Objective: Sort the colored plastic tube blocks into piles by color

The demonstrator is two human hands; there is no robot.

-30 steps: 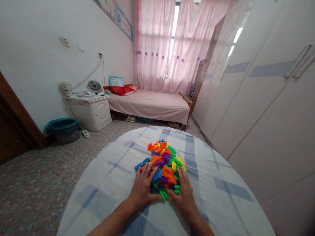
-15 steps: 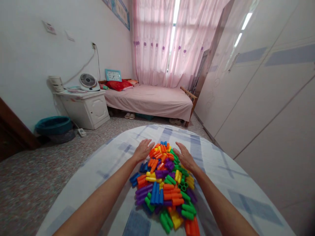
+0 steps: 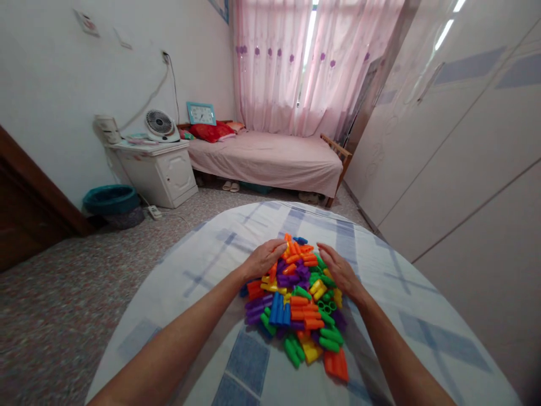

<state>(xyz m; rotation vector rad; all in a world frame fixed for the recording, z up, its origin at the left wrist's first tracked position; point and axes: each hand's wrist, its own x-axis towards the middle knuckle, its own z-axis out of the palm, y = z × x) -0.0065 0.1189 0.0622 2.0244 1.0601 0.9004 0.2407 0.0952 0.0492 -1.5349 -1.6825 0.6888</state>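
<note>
A heap of bright plastic tube blocks [image 3: 301, 307], orange, green, blue, purple and yellow, lies on a round table under a white and blue checked cloth [image 3: 211, 270]. My left hand [image 3: 264, 258] rests palm down on the far left side of the heap, fingers stretched over the blocks. My right hand [image 3: 339, 268] lies on the far right side, fingers extended and pressed against the blocks. Both hands flank the far end of the pile and hold nothing.
A pink bed [image 3: 270, 160] stands under pink curtains at the far wall. A white bedside cabinet [image 3: 158, 172] carries a small fan [image 3: 159, 124]. A teal bin [image 3: 110, 198] sits on the floor at left. White wardrobe doors [image 3: 460, 141] line the right side.
My hands went from the near side of the heap to its far end, then drew closer together on it. The blocks have spread toward me.
</note>
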